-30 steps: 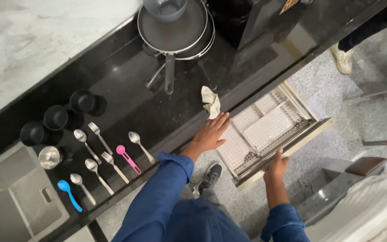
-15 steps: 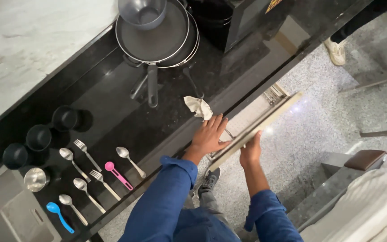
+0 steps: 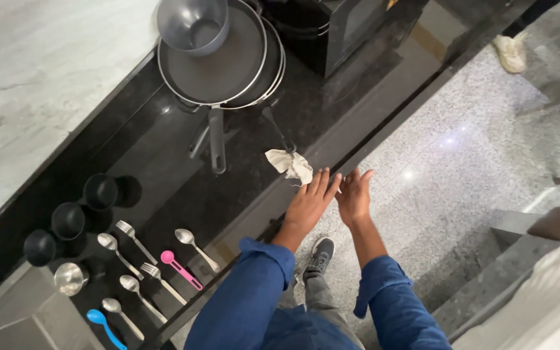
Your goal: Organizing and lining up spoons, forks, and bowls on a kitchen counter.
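Fingers (image 3: 322, 185) of the left hand (image 3: 309, 204) spread flat and released, pressed against the front edge of the black desk (image 3: 163, 162), holding nothing. Fingers of the right hand (image 3: 354, 194) likewise extended and empty, resting at the same edge just beside the left. A crumpled pale cloth (image 3: 290, 165) on the desk, just beyond the left fingertips, near but seemingly not touching. Further back, stacked dark frying pans (image 3: 218, 65) with a grey bowl (image 3: 192, 24) on top, handles pointing toward the edge. To the left, rows of metal spoons and forks (image 3: 137, 266), a pink scoop (image 3: 179, 269), a blue spoon (image 3: 102, 322) and three black cups (image 3: 69, 220). Risk, as a judgement: fingertips pinched at the desk edge if pressed harder; cloth brushed off onto the speckled floor (image 3: 461, 149) by a careless sweep.
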